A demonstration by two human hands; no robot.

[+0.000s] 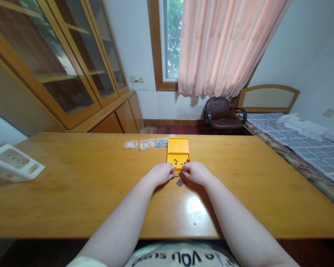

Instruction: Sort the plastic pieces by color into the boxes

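Observation:
My left hand (163, 173) is closed, its fingertips pinched on a thin dark piece (176, 177) too small to name. Opposite it, my right hand (195, 172) is also closed, thumb and fingertips together at the lower right corner of a yellow box; what they hold, if anything, I cannot make out. The yellow box (178, 146) lies with its lid folded back, and several small dark pieces (176, 162) are scattered in its near half. Just below my fingertips, a little pile of small dark brown pieces (180, 182) rests on the wooden table (100, 185).
Left of the box stand clear containers: one with pale pieces (147, 144), one with blue pieces (161, 142) and a smaller one (130, 144). A white device (15, 163) is at the table's left end. Beyond are a brown chair (218, 113) and a bed (300, 137).

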